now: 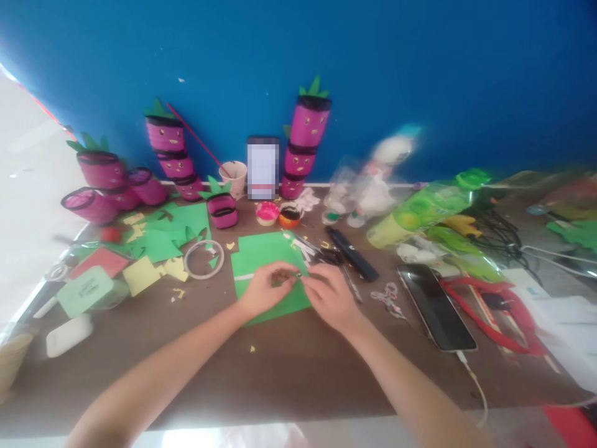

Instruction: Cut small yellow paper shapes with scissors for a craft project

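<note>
Above a green paper sheet [275,308], my left hand [270,287] and my right hand [331,297] meet fingertip to fingertip. Both are closed in a pinch around a tiny dark and pale piece [299,275], too small to name. Past the fingers stand two small paint cups, one with pink paint [267,213] and one with black paint [290,215]. A purple cup with green paper leaves [222,210] sits just left of them. To the right of the right hand lies a long black tool [352,254], its kind unclear.
Stacked purple cups with paper faces [298,158] stand by the blue wall, more at left. A propped phone [262,168] faces me. At left lie a tape roll [204,259] and green scraps. To the right are a green bottle [420,208], a charging phone [436,306] and red-handled scissors [494,314].
</note>
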Demonstrator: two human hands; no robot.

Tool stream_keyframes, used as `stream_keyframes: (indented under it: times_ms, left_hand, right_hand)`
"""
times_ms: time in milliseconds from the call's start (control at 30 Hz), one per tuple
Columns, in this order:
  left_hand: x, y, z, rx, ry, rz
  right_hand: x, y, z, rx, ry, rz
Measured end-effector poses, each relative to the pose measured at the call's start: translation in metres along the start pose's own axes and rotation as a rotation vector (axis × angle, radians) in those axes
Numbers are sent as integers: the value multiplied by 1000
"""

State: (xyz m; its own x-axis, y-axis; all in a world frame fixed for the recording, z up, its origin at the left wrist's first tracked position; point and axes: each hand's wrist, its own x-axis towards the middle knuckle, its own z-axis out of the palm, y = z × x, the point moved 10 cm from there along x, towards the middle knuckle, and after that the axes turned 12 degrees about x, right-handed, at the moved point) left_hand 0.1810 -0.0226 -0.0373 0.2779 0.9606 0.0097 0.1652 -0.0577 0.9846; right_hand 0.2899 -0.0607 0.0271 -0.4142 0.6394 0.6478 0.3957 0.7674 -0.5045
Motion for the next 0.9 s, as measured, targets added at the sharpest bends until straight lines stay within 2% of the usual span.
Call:
stream_keyframes:
  times_ms: [467,633,733,833,900]
  left_hand:
    - [-1,3,1,74,3,-10]
    - [-3,8,-3,108,26,44]
    - [-10,18,-10,203,85,148]
    - [-21,38,-10,397,126,343]
    - [-29,57,-5,505,119,490]
  right_hand:
    - [10,10,-3,191,124,213]
    - [5,24,-1,319,147,380]
    - [1,31,-1,354,178,463]
    - [0,33,-1,369,185,484]
    - [1,33,6,379,127,483]
